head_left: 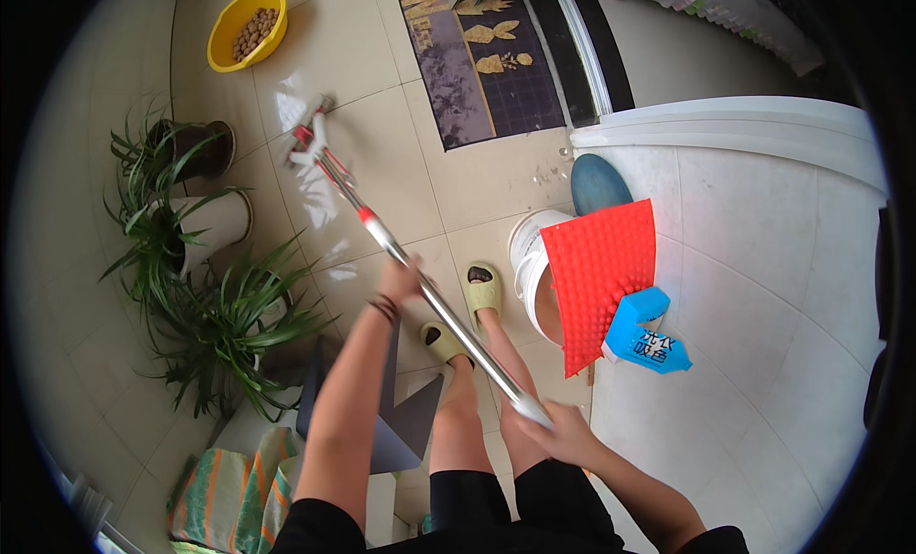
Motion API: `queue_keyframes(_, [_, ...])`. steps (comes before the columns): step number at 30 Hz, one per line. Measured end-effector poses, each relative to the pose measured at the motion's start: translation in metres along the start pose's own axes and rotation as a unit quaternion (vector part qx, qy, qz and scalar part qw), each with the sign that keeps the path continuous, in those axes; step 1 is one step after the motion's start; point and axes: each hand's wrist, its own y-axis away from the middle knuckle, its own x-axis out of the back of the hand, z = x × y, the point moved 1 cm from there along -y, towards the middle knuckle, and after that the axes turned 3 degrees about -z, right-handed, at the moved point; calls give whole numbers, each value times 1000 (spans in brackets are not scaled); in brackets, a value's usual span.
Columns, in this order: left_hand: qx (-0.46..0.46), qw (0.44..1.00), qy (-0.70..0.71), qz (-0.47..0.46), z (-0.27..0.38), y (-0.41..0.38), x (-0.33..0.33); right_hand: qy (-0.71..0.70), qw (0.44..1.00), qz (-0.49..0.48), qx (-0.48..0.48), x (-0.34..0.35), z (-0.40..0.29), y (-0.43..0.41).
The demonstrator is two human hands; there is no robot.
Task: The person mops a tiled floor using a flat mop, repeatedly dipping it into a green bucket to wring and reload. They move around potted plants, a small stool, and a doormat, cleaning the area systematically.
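Observation:
A mop (465, 328) with a silver metal pole and red fittings runs diagonally across the view. Around the middle of its pole is my left hand (402, 278), with dark bands on the wrist. My right hand (565, 434) grips the white end of the pole near my thighs. The mop head (309, 133), blurred, is over the beige floor tiles at the upper left, where light reflects off them. On my feet are light green slippers (484, 289), below the pole.
Potted plants (236, 332) line the left wall. A yellow basin (222, 46) of round brown things and a doormat (458, 110) lie ahead. White buckets (533, 275), a red bumpy mat (601, 268) and a blue package (644, 339) stand at right; a striped bag (229, 489) is lower left.

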Motion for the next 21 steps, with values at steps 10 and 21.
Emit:
queue_keyframes(10, [-97,982,140,81,62,-42,-13,2,996,75,-44,19,-33,-35])
queue_keyframes(21, [153,973,113,-128,-89,147,-157,-113,950,79,-280,-16,68,217])
